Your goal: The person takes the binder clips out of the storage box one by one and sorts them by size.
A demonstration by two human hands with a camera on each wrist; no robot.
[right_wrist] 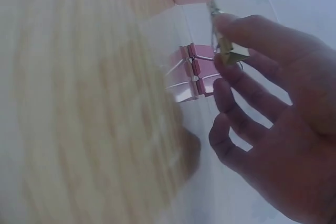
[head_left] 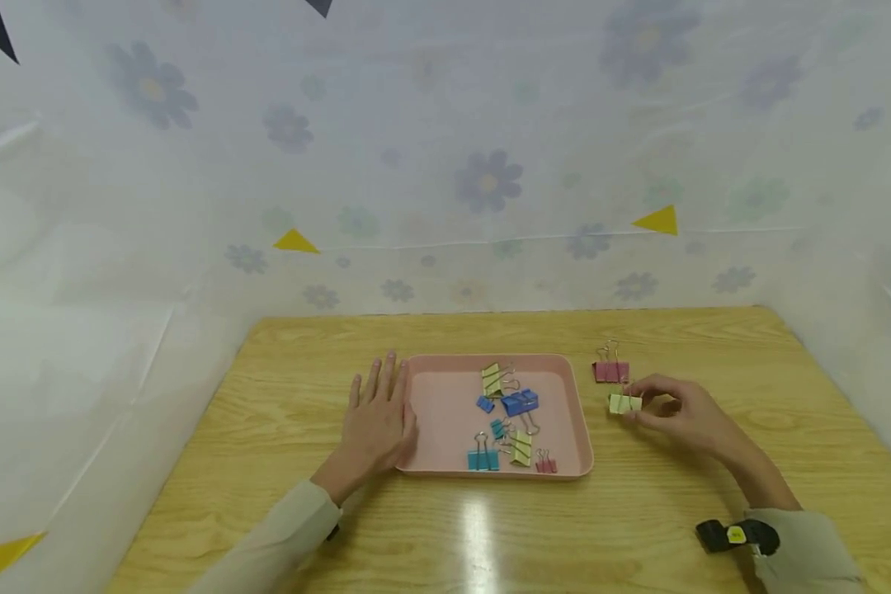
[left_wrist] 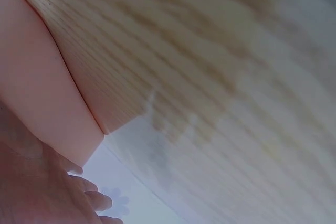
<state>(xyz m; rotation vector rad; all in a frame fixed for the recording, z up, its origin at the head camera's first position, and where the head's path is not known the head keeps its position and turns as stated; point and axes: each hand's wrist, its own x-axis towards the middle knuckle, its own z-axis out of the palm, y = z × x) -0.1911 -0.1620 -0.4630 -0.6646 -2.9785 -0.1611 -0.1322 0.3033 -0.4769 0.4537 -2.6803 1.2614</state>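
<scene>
Between thumb and fingertips, my right hand (head_left: 683,412) pinches a pale yellow binder clip (head_left: 625,404) to the right of the tray. The same yellow clip (right_wrist: 231,51) shows end-on in the right wrist view. Just behind it on the table stands a dark pink binder clip (head_left: 610,371) with its wire handles up. My left hand (head_left: 377,419) lies with straight fingers along the left rim of the pink tray (head_left: 438,412). In the tray are yellow clips (head_left: 520,448), a large blue clip (head_left: 520,403), a teal clip (head_left: 483,459) and a small pink clip (head_left: 546,464).
A tiny blue clip (head_left: 486,404) and a small teal clip (head_left: 497,428) also lie in the tray. The wood-grain table (head_left: 327,544) runs back to a white flowered curtain (head_left: 431,165) that also hangs at both sides.
</scene>
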